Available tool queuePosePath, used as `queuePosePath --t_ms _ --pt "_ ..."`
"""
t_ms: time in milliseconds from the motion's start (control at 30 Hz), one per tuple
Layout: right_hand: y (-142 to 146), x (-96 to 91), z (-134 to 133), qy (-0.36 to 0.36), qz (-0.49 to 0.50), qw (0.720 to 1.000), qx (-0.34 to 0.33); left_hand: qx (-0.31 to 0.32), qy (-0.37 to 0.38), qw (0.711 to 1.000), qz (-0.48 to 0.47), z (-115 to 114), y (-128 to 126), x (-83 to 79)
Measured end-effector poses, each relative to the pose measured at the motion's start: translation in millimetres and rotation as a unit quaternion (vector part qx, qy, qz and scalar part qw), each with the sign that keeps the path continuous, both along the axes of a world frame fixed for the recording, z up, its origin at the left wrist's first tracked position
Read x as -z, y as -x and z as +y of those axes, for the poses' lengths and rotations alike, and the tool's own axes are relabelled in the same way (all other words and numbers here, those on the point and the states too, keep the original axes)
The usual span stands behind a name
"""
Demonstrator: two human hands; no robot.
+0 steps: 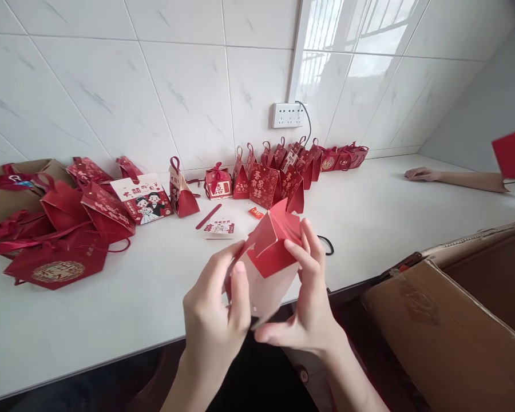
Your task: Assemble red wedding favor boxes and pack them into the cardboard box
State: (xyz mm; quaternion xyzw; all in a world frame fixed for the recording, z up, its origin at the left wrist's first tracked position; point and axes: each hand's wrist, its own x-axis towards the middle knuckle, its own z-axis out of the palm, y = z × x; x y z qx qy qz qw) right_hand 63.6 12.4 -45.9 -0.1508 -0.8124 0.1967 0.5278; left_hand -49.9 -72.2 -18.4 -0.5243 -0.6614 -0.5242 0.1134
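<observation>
The left hand (212, 300) pinches a partly folded red-and-pale box (272, 257) over the front edge of the counter (111, 309), and the right hand (311, 306) grasps its other side with bent fingers (302, 256). Just beyond lie a printed card (220, 227), a dark red strip (208, 216) and a small red packet (256, 213). Farther back, red gift boxes (264, 186) line the tiled wall (184, 86).

Back wall (189, 68) is clad in glossy white tile, grey-veined. Socket strip (288, 116) is mounted low on it; black cord (309, 117) is plugged in at its right end. White trunking (296, 51) is run up above the strip. Barred window reflection (335, 28) is caught upper right of it, daylit. Grey side wall (476, 109) is seen far right, white countertop (352, 212) below.
</observation>
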Motion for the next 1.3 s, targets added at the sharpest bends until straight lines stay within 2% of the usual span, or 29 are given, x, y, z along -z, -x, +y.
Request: queuePosePath --t_ms 100,233,333,433,500,567,633,700,733,800,867,933,1033,1133,1300 --pt "1 -5.8 4 0.025 0.005 1.0 -0.002 0.091 0.053 0.99 -0.089 1 -3 0.1" --pt "-3 -17.7 9 0.032 -0.039 0.998 0.04 0.133 0.083 0.976 -0.153 5 -3 8.0" --pt "-9 -25.4 16 -0.013 -0.049 0.996 0.069 0.166 0.093 0.958 -0.213 7 -2 18.7" --pt "-13 -32.5 29 -0.05 -0.017 0.995 0.088 0.195 0.113 0.939 -0.258 4 -1 27.8" --pt "-13 -38.2 38 -0.047 -0.009 0.995 0.092 0.229 0.143 0.926 -0.263 3 0 30.1" --pt "-12 -44.8 46 -0.056 -0.028 0.995 0.083 0.255 0.137 0.919 -0.266 3 6 27.8" --pt "-10 -51.8 50 -0.093 -0.07 0.991 0.058 0.24 0.084 0.93 -0.265 8 16 19.9" --pt "-8 -58.3 52 -0.141 -0.125 0.982 0.029 0.185 0.037 0.954 -0.233 16 30 6.5" --pt "-7 -61.2 52 -0.164 -0.15 0.975 0.017 0.163 0.041 0.965 -0.202 19 37 -1.8" --pt "-4 -66.3 51 -0.205 -0.18 0.962 -0.001 0.164 0.108 0.972 -0.128 25 50 -19.3" --pt "-1 -70.2 50 -0.236 -0.186 0.954 -0.018 0.206 0.196 0.957 -0.065 27 58 -33.7" --pt "3 -72.3 47 -0.262 -0.182 0.948 -0.026 0.243 0.241 0.939 -0.035 28 59 -41.3" --pt "10 -70.3 44 -0.298 -0.185 0.936 -0.015 0.262 0.225 0.938 -0.037 28 52 -38.2" --pt "15 -63.1 45 -0.294 -0.175 0.94 -0.012 0.24 0.194 0.946 -0.103 29 44 -25.9" --pt "11 -51.7 55 -0.151 -0.115 0.982 -0.028 0.199 0.161 0.94 -0.224 27 35 -9.2"
